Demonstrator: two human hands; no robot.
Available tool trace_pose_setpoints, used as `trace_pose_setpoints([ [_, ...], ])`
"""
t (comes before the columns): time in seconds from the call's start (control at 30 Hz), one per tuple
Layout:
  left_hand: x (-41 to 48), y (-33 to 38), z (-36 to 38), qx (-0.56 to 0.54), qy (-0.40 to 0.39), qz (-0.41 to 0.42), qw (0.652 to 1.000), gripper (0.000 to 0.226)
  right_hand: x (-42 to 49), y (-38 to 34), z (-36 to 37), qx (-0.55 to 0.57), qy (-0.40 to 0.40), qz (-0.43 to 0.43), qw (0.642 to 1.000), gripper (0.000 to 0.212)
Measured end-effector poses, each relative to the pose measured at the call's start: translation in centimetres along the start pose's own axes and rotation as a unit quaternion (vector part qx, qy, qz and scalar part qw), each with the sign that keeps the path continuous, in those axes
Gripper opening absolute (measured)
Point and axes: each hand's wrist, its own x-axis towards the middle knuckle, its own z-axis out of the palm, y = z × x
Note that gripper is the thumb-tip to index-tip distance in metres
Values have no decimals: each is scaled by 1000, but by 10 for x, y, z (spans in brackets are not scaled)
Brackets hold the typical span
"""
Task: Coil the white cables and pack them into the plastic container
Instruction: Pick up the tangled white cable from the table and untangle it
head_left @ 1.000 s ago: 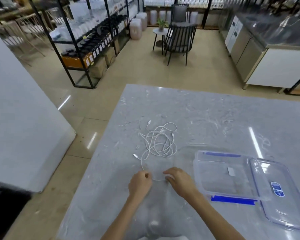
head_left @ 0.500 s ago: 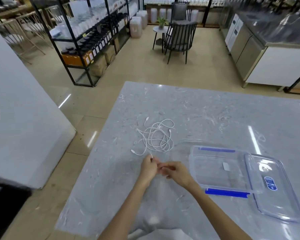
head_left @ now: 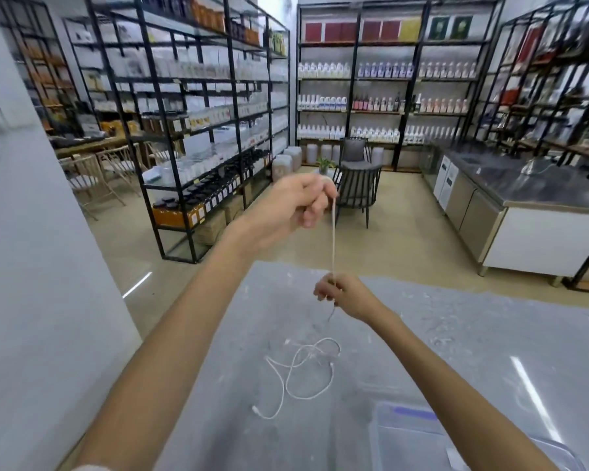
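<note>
My left hand (head_left: 295, 203) is raised high above the grey table (head_left: 456, 334), pinching the top of a white cable (head_left: 333, 239). The cable runs straight down to my right hand (head_left: 340, 294), which pinches it lower, above the table. Below that hand a short stretch of cable hangs loose. More white cable (head_left: 303, 372) lies in loose loops on the table, one plug end at the near left. The clear plastic container (head_left: 408, 436) with a blue clip sits at the lower right, partly behind my right forearm.
Black metal shelving (head_left: 191, 130) with bottles and jars lines the left and back of the room. A dark chair (head_left: 357, 188) stands beyond the table. A steel counter (head_left: 524, 198) runs along the right. A white pillar (head_left: 31, 266) is close on the left.
Both hands have lifted off the table with one cable, the left rising high and stretching it taut. The view has tilted up, and fewer loops lie on the table.
</note>
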Motion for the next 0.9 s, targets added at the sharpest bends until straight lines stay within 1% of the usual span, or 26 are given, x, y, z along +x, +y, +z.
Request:
trace_pose_setpoints([
  [0.03,4,12,-3,-19,5,25,999,28,0,12,-2,-50,-30,13,998,29],
  [0.07,8,19,-7,-22,20,45,999,29,1,21,-6,-82,-42,25,995,31],
  [0.1,10,19,-10,10,51,55,997,29,3,27,-11,-79,-36,44,995,32],
  [0.13,11,13,-9,80,98,51,991,28,6,29,-19,-45,-17,61,997,32],
  [0.17,12,1,-7,160,146,32,976,26,11,26,-29,17,7,71,997,32],
  [0.2,11,-18,-2,216,184,-1,959,23,15,19,-40,95,31,71,992,32],
  [0.23,10,-40,5,236,204,-45,949,19,20,8,-53,168,57,59,982,30],
  [0.3,5,-86,22,224,200,-131,945,20,28,-17,-79,275,106,26,955,20],
  [0.37,2,-119,39,212,168,-170,948,30,32,-41,-102,341,124,-4,932,14],
  [0.43,3,-136,52,162,127,-156,966,32,34,-60,-118,397,124,-26,909,15],
  [0.5,8,-141,58,125,100,-131,978,24,31,-70,-127,451,122,-41,883,16],
  [0.57,16,-141,56,147,104,-113,977,19,27,-70,-133,521,123,-55,843,18],
  [0.63,21,-145,46,219,120,-107,962,24,21,-67,-138,588,129,-63,796,20],
  [0.67,23,-148,38,273,111,-123,948,24,19,-66,-142,603,136,-66,784,21],
  [0.7,23,-150,32,330,82,-161,926,22,17,-65,-146,603,142,-69,782,21],
  [0.73,22,-153,25,376,42,-204,903,21,15,-65,-150,591,147,-73,789,21],
  [0.77,21,-154,22,397,20,-237,887,21,14,-65,-153,566,151,-74,807,21],
  [0.8,23,-154,19,396,27,-245,885,22,13,-65,-154,530,152,-71,831,20],
  [0.83,25,-150,20,379,54,-239,892,22,13,-65,-153,488,151,-66,857,19],
  [0.9,33,-135,25,290,115,-204,928,25,14,-68,-146,417,140,-55,897,17],
])
